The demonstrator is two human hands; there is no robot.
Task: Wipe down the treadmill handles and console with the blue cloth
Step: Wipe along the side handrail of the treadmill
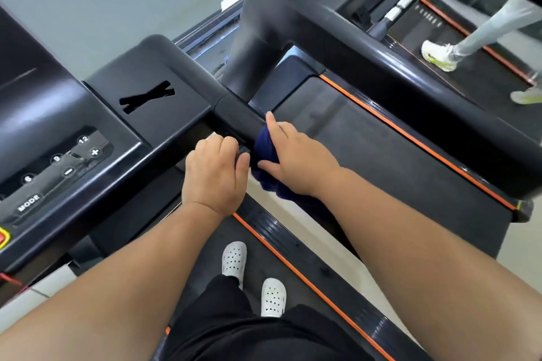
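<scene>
A black treadmill handle (239,116) runs from the console (96,126) toward me at the centre of the head view. My right hand (299,161) presses the dark blue cloth (267,146) around the near end of that handle, index finger stretched along the bar. Part of the cloth hangs below my wrist. My left hand (215,171) is curled just left of the cloth, its fingers closed against the underside of the handle's end. The console's button panel (55,167) with MODE, plus and minus keys lies at the left.
A neighbouring treadmill's thick black handrail (396,67) crosses at the right, with its belt (390,155) and orange trim below. Another person's legs in white shoes (440,54) walk on a further treadmill at the top right. My white clogs (234,259) stand on the belt.
</scene>
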